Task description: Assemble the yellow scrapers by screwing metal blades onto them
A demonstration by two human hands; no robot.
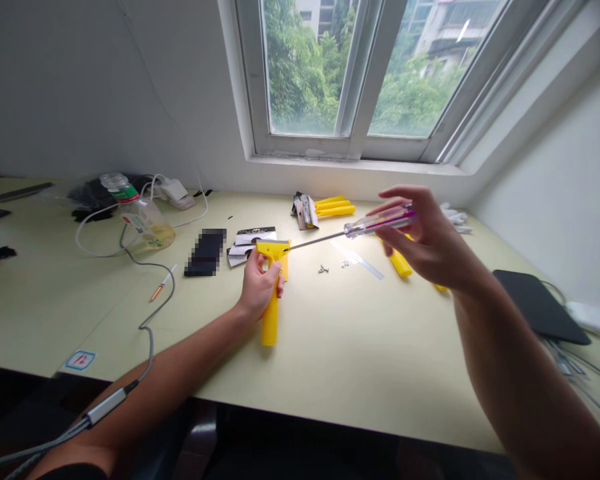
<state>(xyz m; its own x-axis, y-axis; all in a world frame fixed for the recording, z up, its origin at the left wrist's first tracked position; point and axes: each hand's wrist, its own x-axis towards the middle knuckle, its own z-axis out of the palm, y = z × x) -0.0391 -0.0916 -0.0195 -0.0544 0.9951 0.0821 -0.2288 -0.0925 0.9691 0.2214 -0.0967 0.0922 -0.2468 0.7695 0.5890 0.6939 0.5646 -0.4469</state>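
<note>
My left hand [261, 285] is wrapped round a yellow scraper [270, 323], its head up and its handle pointing down toward me. In my right hand [423, 237] is a screwdriver [375, 223] with a clear and purple handle. The screwdriver's shaft runs left, and its tip meets the right side of the scraper's head, at or close to a screw there. Small screws [323, 269] and a few tiny metal parts [345, 264] lie on the table to the right of the scraper. Beside them is a thin metal blade strip [367, 265].
Yellow handles [336, 205] and printed card packs [306, 212] lie near the window; another yellow handle [401, 262] is partly behind my right hand. To the left are card sleeves [253, 235], a black phone-like slab [206, 253], a bottle [147, 223] and cables. A black flat device [540, 305] sits right.
</note>
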